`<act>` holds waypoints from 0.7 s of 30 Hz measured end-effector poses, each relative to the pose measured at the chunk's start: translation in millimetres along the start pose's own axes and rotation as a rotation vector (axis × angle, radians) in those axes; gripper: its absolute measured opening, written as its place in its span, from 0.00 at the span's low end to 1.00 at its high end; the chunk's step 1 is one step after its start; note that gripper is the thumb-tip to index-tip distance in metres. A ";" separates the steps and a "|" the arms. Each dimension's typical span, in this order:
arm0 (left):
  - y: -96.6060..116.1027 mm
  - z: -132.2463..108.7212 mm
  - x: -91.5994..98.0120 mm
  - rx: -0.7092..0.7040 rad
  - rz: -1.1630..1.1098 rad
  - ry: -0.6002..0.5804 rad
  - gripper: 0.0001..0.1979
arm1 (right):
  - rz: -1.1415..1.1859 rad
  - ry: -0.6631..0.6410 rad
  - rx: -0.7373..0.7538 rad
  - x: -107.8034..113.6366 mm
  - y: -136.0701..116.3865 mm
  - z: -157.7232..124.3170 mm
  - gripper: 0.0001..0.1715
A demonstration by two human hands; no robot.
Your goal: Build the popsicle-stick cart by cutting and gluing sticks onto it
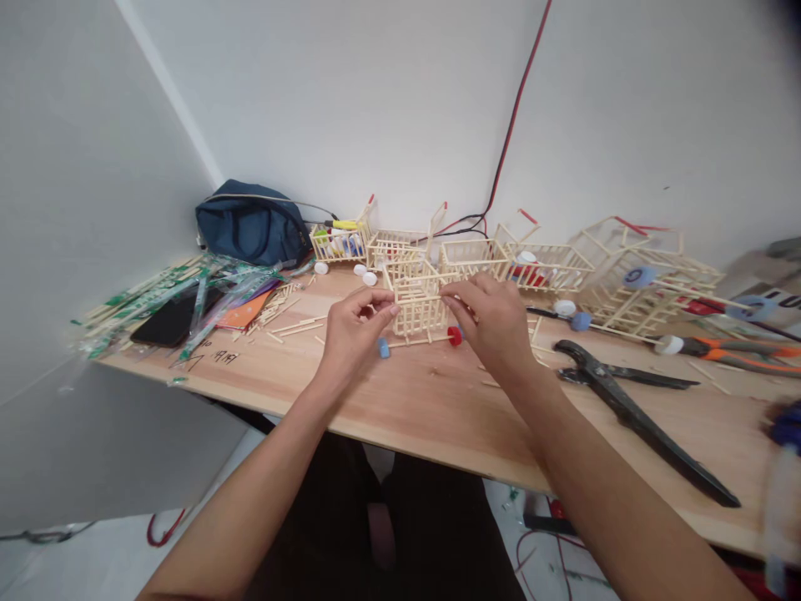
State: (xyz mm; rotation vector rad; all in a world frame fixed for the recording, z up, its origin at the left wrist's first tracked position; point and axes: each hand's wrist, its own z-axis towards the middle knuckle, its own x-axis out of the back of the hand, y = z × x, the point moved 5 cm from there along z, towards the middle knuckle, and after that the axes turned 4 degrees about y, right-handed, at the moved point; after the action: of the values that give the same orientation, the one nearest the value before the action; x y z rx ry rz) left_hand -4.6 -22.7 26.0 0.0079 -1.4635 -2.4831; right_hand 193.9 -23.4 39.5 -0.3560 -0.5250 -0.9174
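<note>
A small cart made of thin wooden sticks [420, 317] stands on the table right in front of me. At its base are a blue cap wheel [384, 348] and a red cap wheel [454, 336]. My left hand [358, 327] pinches the cart's left side between thumb and fingers. On the opposite side, my right hand [491, 321] is closed on the upper right edge, and its fingers cover part of that corner. Behind it, more stick carts, such as one with a red-tipped handle [406, 242], stand along the wall.
Black pliers [632, 409] and orange-handled pliers [738, 349] lie at the right. Leftward are a blue pouch [250, 225], a dark phone [166, 321], wrapped sticks [143, 292] and loose stick pieces [275, 309]. A larger stick cart [644, 292] rests on its side at back right.
</note>
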 end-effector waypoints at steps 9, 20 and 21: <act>1.2 -1.9 1.7 0.022 0.007 0.004 0.08 | -0.020 -0.013 0.031 5.4 1.0 1.3 0.13; 9.7 -49.1 -4.4 0.151 -0.214 0.143 0.14 | 0.207 -0.043 0.098 22.8 -29.5 4.5 0.15; 11.8 -51.9 -7.2 0.143 -0.243 0.156 0.13 | 0.205 -0.071 0.119 22.1 -35.8 4.7 0.16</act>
State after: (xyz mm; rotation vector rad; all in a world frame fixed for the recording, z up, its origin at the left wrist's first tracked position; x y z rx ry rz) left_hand 12.0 -71.1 9.7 0.4198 -1.6539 -2.4859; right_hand 174.2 -55.7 58.4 -0.3284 -0.5935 -0.6739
